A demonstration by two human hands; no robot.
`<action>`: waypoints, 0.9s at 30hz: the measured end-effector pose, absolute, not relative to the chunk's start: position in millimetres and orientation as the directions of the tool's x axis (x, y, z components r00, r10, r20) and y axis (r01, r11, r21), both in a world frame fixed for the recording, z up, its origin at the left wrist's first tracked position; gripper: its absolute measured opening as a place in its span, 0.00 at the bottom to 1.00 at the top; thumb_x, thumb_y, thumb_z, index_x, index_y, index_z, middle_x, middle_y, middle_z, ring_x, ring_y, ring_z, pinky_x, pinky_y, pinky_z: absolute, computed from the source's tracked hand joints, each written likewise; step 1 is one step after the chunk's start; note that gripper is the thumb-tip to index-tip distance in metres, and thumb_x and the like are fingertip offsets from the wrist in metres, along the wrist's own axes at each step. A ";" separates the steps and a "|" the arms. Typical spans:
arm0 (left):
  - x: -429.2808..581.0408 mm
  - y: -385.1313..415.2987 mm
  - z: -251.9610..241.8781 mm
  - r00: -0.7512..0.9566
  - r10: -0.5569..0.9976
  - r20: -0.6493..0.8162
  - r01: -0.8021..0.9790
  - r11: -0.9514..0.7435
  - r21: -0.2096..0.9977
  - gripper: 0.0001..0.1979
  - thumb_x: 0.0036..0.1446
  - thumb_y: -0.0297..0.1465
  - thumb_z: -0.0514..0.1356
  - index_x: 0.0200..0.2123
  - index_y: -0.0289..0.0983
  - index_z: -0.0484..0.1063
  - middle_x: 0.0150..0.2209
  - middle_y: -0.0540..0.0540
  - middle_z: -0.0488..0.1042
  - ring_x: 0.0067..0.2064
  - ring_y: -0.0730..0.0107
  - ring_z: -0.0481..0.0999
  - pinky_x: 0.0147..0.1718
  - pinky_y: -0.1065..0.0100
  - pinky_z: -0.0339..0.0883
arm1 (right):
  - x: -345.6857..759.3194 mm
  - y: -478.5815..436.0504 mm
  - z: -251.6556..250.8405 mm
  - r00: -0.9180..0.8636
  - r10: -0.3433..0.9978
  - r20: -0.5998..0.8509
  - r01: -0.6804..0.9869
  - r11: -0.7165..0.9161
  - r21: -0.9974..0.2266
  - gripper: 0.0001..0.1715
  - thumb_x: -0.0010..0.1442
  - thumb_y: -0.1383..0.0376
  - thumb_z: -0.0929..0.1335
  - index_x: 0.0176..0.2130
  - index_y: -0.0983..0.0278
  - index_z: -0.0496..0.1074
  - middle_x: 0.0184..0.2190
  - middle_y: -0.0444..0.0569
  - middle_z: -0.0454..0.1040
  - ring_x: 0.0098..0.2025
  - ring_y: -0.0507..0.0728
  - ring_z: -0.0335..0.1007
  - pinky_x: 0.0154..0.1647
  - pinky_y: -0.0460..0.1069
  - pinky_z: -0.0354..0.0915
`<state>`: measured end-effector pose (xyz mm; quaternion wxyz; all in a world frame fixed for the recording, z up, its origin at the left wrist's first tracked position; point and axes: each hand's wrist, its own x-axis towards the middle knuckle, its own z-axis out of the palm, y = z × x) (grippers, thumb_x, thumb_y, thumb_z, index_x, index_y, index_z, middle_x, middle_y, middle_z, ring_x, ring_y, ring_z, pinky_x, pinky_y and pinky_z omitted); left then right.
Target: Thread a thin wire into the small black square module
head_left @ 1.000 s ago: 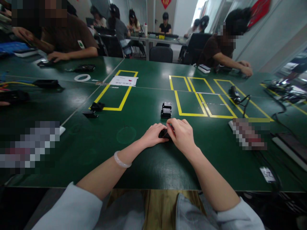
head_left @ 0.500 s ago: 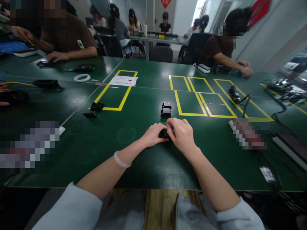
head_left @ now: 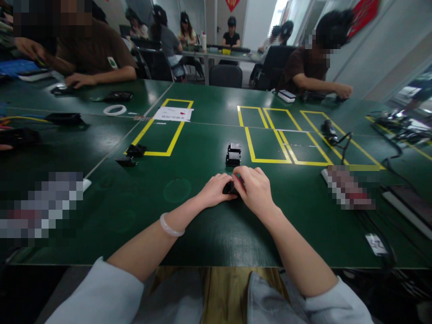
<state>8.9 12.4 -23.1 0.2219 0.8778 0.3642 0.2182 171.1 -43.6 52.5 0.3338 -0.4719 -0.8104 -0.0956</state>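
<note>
Close to the middle of the green table [head_left: 202, 238], both hands meet around a small black block-shaped part [head_left: 231, 188], mostly covered by fingers. My left hand [head_left: 216, 190] grips it from the left, thumb below and fingers above. From the right, my right hand [head_left: 254, 185] curls over it with thumb and index finger pinched at its upper edge. Just beyond my fingertips stand two small black blocks, a nearer block [head_left: 233, 159] and a farther block [head_left: 234, 147], one behind the other. A thin whitish bangle [head_left: 171, 226] circles my left wrist.
Black parts [head_left: 130, 155] lie to the left beside a yellow tape outline [head_left: 158, 154]. A paper sheet [head_left: 173, 114] and a white ring [head_left: 114, 110] lie farther off. A cabled black device [head_left: 329, 132] rests at right. Co-workers sit across the table.
Both hands stay on the black part with almost no visible movement. At the far right, a co-worker's hands have drawn together slightly.
</note>
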 end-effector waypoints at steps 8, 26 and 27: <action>9.4 11.8 -22.5 0.642 0.737 0.214 0.554 -0.638 0.535 0.19 0.52 0.41 0.65 0.44 0.38 0.68 0.44 0.44 0.72 0.45 0.56 0.71 0.45 0.56 0.65 | 170.0 -44.2 52.0 -0.322 0.700 0.638 0.831 0.531 -0.164 0.10 0.68 0.62 0.60 0.39 0.62 0.68 0.33 0.47 0.76 0.31 0.53 0.67 0.37 0.50 0.54; 8.8 11.0 -19.9 0.643 0.735 0.215 0.548 -0.638 0.541 0.20 0.52 0.40 0.66 0.45 0.38 0.68 0.45 0.44 0.72 0.46 0.55 0.71 0.46 0.55 0.65 | 169.5 -44.0 53.7 -0.322 0.709 0.627 0.838 0.522 -0.159 0.10 0.68 0.64 0.59 0.38 0.62 0.67 0.32 0.47 0.76 0.32 0.53 0.68 0.38 0.50 0.55; 8.8 10.8 -19.3 0.644 0.735 0.214 0.549 -0.638 0.539 0.19 0.52 0.40 0.66 0.44 0.39 0.68 0.45 0.44 0.72 0.46 0.55 0.71 0.46 0.55 0.65 | 169.4 -44.1 53.8 -0.320 0.713 0.624 0.841 0.517 -0.160 0.09 0.67 0.65 0.59 0.38 0.62 0.67 0.33 0.47 0.76 0.32 0.53 0.68 0.38 0.50 0.55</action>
